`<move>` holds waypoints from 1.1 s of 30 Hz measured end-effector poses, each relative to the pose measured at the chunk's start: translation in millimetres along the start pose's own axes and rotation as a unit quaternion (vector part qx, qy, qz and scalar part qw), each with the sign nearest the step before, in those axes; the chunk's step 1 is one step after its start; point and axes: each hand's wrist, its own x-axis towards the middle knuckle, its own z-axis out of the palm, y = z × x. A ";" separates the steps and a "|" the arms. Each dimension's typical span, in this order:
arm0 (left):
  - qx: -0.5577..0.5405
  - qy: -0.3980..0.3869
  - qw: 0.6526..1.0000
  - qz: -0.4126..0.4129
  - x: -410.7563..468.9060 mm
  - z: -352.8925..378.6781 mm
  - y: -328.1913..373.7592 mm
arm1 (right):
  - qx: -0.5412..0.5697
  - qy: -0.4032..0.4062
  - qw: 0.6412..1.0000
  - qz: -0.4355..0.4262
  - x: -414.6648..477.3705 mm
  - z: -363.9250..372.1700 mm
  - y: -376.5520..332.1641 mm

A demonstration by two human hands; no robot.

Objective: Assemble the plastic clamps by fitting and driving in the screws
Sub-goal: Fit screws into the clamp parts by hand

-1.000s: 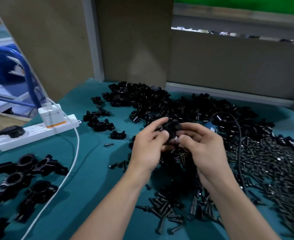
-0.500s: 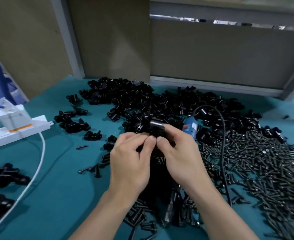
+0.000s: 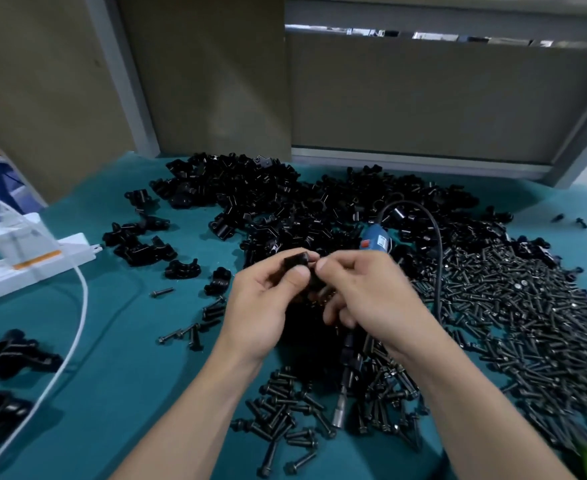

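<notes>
Head camera shows the left hand [image 3: 264, 306] pinching a black plastic clamp [image 3: 296, 260] between curled thumb and forefinger. The right hand [image 3: 371, 299] meets it from the other side, thumb and forefinger tips nipped on its right edge, the other fingers curled under. Both hover above the teal table [image 3: 129, 375]. Just behind them lies a blue power driver [image 3: 375, 239] with its black cord [image 3: 439, 265], beside a heap of loose clamp parts [image 3: 278, 202]. Screws [image 3: 527, 323] spread to the right, and a white power strip [image 3: 32, 268] sits far left.
</notes>
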 end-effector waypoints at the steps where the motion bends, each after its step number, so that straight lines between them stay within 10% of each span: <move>1: 0.018 0.031 0.999 0.002 1.2 -1.3 -2.7 | -0.065 0.072 0.995 -0.012 2.5 -1.9 0.8; 5: 0.031 0.080 0.996 -0.033 8.1 -12.4 -7.5 | -0.202 0.179 0.962 -0.039 25.5 -17.8 -1.4; 8: 0.030 0.097 0.993 -0.059 12.7 -17.5 -10.9 | -0.329 0.123 0.936 -0.040 74.0 -20.1 -6.4; 16: -0.002 0.117 0.987 -0.113 19.5 -23.9 -14.1 | -0.669 -0.100 0.729 0.100 139.9 -40.7 -12.9; 24: 0.013 0.097 0.990 -0.105 21.8 -20.8 -16.2 | -0.602 0.084 0.793 -0.044 109.5 -45.5 -3.9; 27: 0.035 0.083 0.994 -0.068 18.5 -20.4 -11.6 | -0.296 0.109 0.948 -0.043 79.6 -43.2 -9.8; 30: 0.082 0.067 0.994 -0.035 14.0 -18.8 -10.4 | 0.014 0.061 0.998 -0.027 51.9 -31.0 -10.2; 33: 0.115 0.064 0.991 -0.026 9.1 -16.7 -12.2 | -0.106 0.092 0.989 -0.054 50.4 -24.2 -4.7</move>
